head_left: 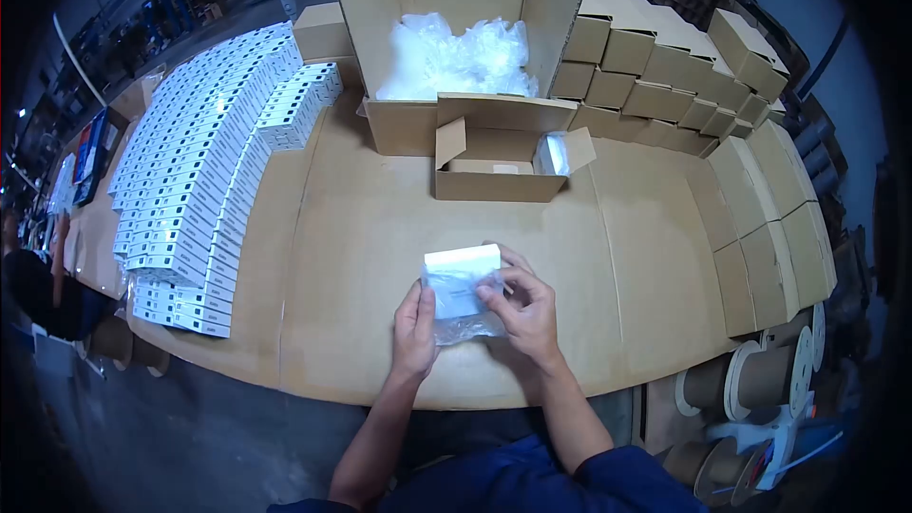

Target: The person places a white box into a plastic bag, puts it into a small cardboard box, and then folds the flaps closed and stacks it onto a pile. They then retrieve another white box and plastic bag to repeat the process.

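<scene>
Both hands hold a small white box (463, 266) in a clear plastic bag (467, 328), low over the near middle of the table. My left hand (415, 331) grips the left side, thumb along the edge. On the right, my right hand (529, 315) has its thumb and fingers closed on the bag. The loose end of the plastic hangs toward me. Beyond the hands stands an open brown carton (499, 188), flaps out, with a plastic-wrapped white box (551, 154) upright at its right end.
A large open carton (404, 128) of clear plastic bags (458, 57) stands behind. White boxes (190, 152) are stacked at left; brown cartons (655, 62) line the back right, and more cartons (760, 228) the right edge. Spools (774, 380) sit below. A person's arm (60, 252) shows far left.
</scene>
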{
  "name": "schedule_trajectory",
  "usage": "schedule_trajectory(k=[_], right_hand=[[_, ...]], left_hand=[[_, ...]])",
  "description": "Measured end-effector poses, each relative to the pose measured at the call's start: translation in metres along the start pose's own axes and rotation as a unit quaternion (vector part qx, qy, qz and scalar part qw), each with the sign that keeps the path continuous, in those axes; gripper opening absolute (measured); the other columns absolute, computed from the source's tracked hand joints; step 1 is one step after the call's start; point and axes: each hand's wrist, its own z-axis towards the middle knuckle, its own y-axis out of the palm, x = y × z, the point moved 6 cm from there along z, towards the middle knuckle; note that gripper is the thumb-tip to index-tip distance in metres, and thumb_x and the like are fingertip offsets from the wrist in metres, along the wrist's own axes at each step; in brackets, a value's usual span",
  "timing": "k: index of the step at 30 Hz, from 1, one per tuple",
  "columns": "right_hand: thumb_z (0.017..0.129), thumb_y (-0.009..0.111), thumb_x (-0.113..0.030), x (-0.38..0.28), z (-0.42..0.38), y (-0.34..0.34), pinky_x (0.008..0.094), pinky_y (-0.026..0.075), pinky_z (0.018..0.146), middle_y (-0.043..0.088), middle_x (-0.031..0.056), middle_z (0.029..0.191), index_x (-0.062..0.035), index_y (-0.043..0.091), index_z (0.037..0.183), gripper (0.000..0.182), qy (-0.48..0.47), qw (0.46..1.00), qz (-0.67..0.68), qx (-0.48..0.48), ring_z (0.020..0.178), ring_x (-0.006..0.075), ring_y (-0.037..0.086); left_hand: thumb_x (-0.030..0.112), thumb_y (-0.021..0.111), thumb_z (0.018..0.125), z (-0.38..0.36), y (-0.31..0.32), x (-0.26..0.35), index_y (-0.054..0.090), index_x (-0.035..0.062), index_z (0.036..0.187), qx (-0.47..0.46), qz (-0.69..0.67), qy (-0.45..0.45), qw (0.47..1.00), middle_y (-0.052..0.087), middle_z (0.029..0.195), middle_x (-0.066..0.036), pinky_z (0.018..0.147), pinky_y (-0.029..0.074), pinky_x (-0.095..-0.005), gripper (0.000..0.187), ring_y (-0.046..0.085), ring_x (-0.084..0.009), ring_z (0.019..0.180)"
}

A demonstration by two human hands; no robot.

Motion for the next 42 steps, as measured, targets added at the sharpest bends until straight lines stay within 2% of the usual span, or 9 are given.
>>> schedule_trajectory(k=[4, 7, 14, 18, 23, 27, 31, 35, 42], right_hand=[[0.094, 0.072, 0.002, 0.008, -0.002, -0.001, 0.0367, 0.049, 0.106, 0.053, 0.0239, 0.147, 0.0047, 0.069, 0.105, 0.012, -0.001, 0.995, 0.088, 0.046, 0.125, 0.0219, 0.059], [0.095, 0.073, -0.001, -0.008, 0.001, -0.001, 0.0384, 0.049, 0.105, 0.049, 0.0259, 0.151, 0.0029, 0.070, 0.105, 0.012, -0.056, 0.997, 0.046, -0.009, 0.126, 0.0247, 0.060], [0.094, 0.073, -0.002, -0.015, 0.006, 0.001, 0.0447, 0.048, 0.107, 0.042, 0.0280, 0.155, 0.0006, 0.072, 0.106, 0.013, -0.110, 0.990, 0.038, -0.085, 0.133, 0.0353, 0.056], [0.095, 0.072, -0.003, 0.009, -0.003, -0.008, 0.0392, 0.044, 0.109, 0.046, 0.0259, 0.156, -0.0010, 0.073, 0.107, 0.012, 0.058, 0.993, 0.099, -0.017, 0.134, 0.0263, 0.054], [0.098, 0.068, -0.002, 0.015, -0.010, -0.003, 0.0326, 0.046, 0.105, 0.054, 0.0222, 0.150, 0.0018, 0.070, 0.108, 0.010, 0.144, 0.978, 0.145, 0.028, 0.121, 0.0198, 0.060], [0.098, 0.066, 0.002, 0.007, -0.013, 0.008, 0.0326, 0.047, 0.104, 0.059, 0.0177, 0.141, 0.0027, 0.070, 0.108, 0.011, 0.066, 0.997, 0.048, -0.001, 0.118, 0.0192, 0.060], [0.097, 0.066, 0.003, 0.013, -0.021, 0.014, 0.0332, 0.047, 0.105, 0.060, 0.0145, 0.134, 0.0028, 0.070, 0.106, 0.010, 0.058, 0.998, 0.026, 0.029, 0.120, 0.0198, 0.059], [0.096, 0.067, 0.003, 0.013, -0.028, 0.019, 0.0325, 0.046, 0.106, 0.058, 0.0155, 0.136, 0.0027, 0.070, 0.105, 0.009, 0.032, 0.998, -0.048, 0.028, 0.121, 0.0203, 0.058], [0.097, 0.066, 0.004, 0.020, -0.026, 0.008, 0.0315, 0.047, 0.105, 0.057, 0.0169, 0.138, 0.0050, 0.069, 0.108, 0.011, 0.094, 0.994, 0.039, 0.043, 0.122, 0.0196, 0.059]], left_hand=[[0.029, 0.042, 0.114, 0.003, -0.005, -0.001, 0.058, -0.0044, 0.130, 0.011, 0.034, 0.015, 0.999, 0.067, 0.119, -0.010, 0.098, 0.052, -0.0306, 0.041, 0.064, -0.0141, 0.111], [0.026, 0.046, 0.113, 0.005, -0.008, 0.010, 0.060, -0.0057, 0.127, 0.005, 0.089, 0.027, 0.996, 0.068, 0.118, -0.010, 0.097, 0.052, -0.0309, 0.038, 0.065, -0.0143, 0.108], [0.013, 0.053, 0.109, 0.006, -0.008, 0.013, 0.057, 0.0006, 0.123, -0.024, -0.143, -0.012, 0.989, 0.067, 0.124, -0.017, 0.103, 0.051, -0.0342, 0.019, 0.065, -0.0185, 0.114], [0.013, 0.051, 0.109, 0.006, 0.001, 0.022, 0.051, 0.0051, 0.123, 0.007, -0.136, 0.004, 0.991, 0.065, 0.126, -0.021, 0.105, 0.050, -0.0371, 0.016, 0.063, -0.0227, 0.117], [0.019, 0.050, 0.109, 0.008, -0.001, 0.026, 0.049, 0.0054, 0.123, -0.030, -0.048, 0.073, 0.996, 0.065, 0.124, -0.020, 0.104, 0.049, -0.0371, 0.019, 0.063, -0.0221, 0.116], [0.021, 0.049, 0.109, 0.007, 0.010, 0.026, 0.054, 0.0010, 0.117, 0.047, 0.007, 0.043, 0.998, 0.068, 0.113, -0.014, 0.097, 0.050, -0.0317, 0.022, 0.064, -0.0172, 0.105], [0.019, 0.053, 0.108, 0.007, -0.013, 0.007, 0.062, -0.0003, 0.095, 0.068, 0.085, 0.025, 0.994, 0.067, 0.092, -0.005, 0.080, 0.049, -0.0277, 0.025, 0.059, -0.0095, 0.086], [0.015, 0.053, 0.110, 0.005, -0.018, -0.002, 0.059, 0.0014, 0.100, 0.059, 0.169, -0.022, 0.984, 0.065, 0.098, -0.007, 0.085, 0.050, -0.0273, 0.018, 0.060, -0.0101, 0.090], [0.019, 0.061, 0.106, 0.010, -0.006, 0.014, 0.063, 0.0004, 0.105, 0.036, 0.250, -0.029, 0.967, 0.065, 0.088, -0.003, 0.075, 0.050, -0.0257, 0.019, 0.060, -0.0089, 0.080]])
